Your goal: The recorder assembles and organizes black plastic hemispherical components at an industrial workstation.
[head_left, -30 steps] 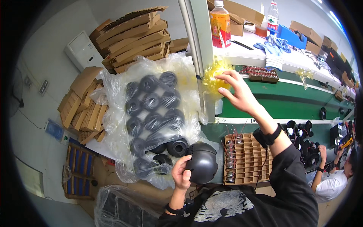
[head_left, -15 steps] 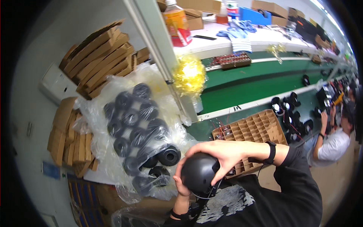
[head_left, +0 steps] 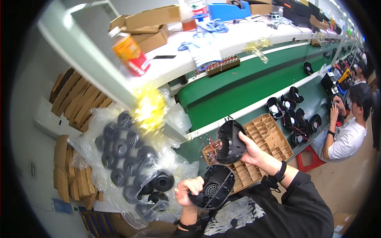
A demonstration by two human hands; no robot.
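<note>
Two halves of a round black plastic housing are apart in front of me. My left hand [head_left: 189, 191] grips the lower housing half [head_left: 223, 185] by its left edge, its open side up, showing a round perforated grille inside. My right hand [head_left: 251, 151] holds the other housing half [head_left: 231, 143], tilted on edge above and to the right of the first. Its fingers are partly hidden behind the shell. Just beyond the halves is a cardboard divider box [head_left: 258, 158], with small parts on thin red wires in its left cells.
On the left, several black round housings [head_left: 121, 146] lie under clear plastic. Stacked cardboard [head_left: 73, 99] stands behind them. A green conveyor [head_left: 226, 91] runs along the far side. Black units [head_left: 293, 119] sit at right, near a seated co-worker [head_left: 345, 135]. A pole with yellow tinsel [head_left: 151, 109] rises at left.
Both hands were wrapped round one closed black housing; it is now in two halves, one in each hand. The right hand has moved away from the left. The view has shifted to the right.
</note>
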